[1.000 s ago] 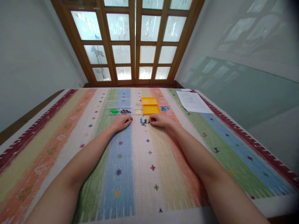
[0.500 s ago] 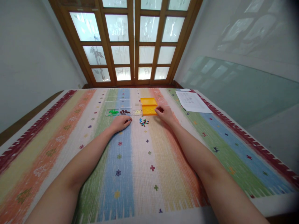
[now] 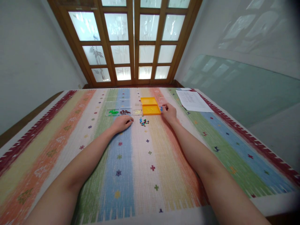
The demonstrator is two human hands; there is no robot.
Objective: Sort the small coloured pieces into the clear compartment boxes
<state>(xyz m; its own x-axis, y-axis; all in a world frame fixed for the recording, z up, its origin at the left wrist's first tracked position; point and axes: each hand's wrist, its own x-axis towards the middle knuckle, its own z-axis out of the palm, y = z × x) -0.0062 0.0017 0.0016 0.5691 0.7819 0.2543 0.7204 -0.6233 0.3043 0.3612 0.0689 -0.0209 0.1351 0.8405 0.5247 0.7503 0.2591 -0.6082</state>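
Note:
A small heap of mixed coloured beads lies on the striped tablecloth. Behind it stands a row of little clear boxes: green beads, dark red beads, pale yellow beads, then an orange box with its lid up. My left hand rests on the cloth left of the heap, fingers curled loosely. My right hand is over the clear box with blue beads, right of the orange box, fingers pinched; what they hold is too small to see.
A printed sheet of paper lies at the far right of the table. Wooden doors with frosted glass panes stand behind the table. A glass panel leans along the right wall.
My right hand left the bead heap, passed the front of the orange box and now sits over the blue-bead box to the right. My left hand stayed put.

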